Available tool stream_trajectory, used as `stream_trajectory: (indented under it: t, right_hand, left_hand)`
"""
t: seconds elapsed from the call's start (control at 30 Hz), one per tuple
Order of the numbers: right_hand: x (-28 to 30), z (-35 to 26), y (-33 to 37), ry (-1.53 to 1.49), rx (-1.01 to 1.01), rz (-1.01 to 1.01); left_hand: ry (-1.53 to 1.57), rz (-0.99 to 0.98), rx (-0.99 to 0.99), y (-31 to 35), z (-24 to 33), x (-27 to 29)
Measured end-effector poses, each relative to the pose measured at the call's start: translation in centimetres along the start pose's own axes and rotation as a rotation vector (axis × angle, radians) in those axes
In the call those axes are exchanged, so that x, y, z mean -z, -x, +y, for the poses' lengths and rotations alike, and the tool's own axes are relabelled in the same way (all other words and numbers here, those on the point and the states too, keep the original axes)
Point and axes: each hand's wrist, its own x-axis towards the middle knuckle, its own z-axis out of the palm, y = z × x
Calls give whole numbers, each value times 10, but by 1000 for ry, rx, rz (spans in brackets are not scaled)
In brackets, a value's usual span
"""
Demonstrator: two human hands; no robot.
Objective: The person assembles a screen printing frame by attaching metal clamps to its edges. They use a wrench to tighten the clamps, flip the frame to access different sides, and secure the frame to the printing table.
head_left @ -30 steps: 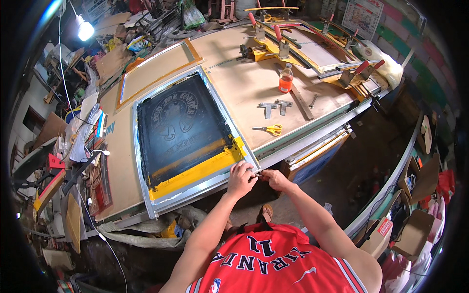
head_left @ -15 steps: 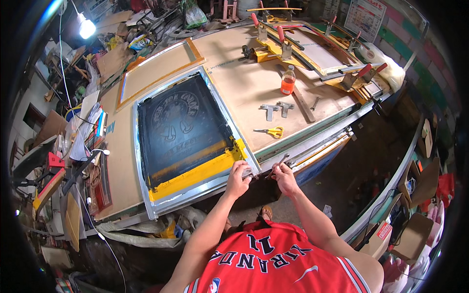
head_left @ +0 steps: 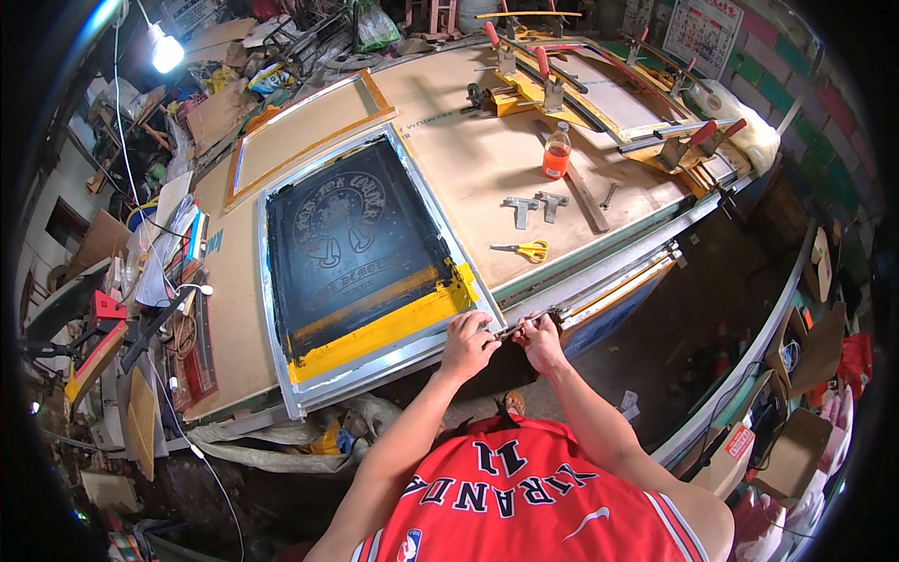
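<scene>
A screen-printing frame with silver edges lies on the table, its dark mesh bearing a faint round emblem, with a yellow band along the near side. My left hand is closed in a pinch at the frame's near right corner; what its fingers hold is hidden. Just to the right, my right hand is closed around a slim metal tool, wrench-like but partly covered by fingers. The tool reaches toward the left hand at the table's edge.
Beyond the frame lie yellow-handled scissors, two metal brackets, a small wrench and a bottle of orange liquid. A clamp rig with red handles stands far right. An empty wooden frame lies far left.
The tool in my right hand has swung from pointing up to lying leftward, toward my left hand. Both hands appear slightly closer together.
</scene>
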Motion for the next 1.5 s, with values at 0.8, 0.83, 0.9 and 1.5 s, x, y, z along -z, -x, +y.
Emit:
stream_trajectory:
  t: [0.8, 0.83, 0.9, 1.5]
  right_hand:
    - [-61, -82, -93, 1255, 304, 115]
    - [-56, -83, -111, 1378, 347, 93]
    - [-55, -85, -135, 1470, 374, 51]
    - [31, -218, -209, 1389, 496, 647]
  left_hand:
    - [67, 33, 92, -5, 3, 1]
    - [84, 41, 107, -6, 3, 1]
    - [106, 57, 143, -7, 3, -2]
    - [-42, 208, 473, -33, 11, -32]
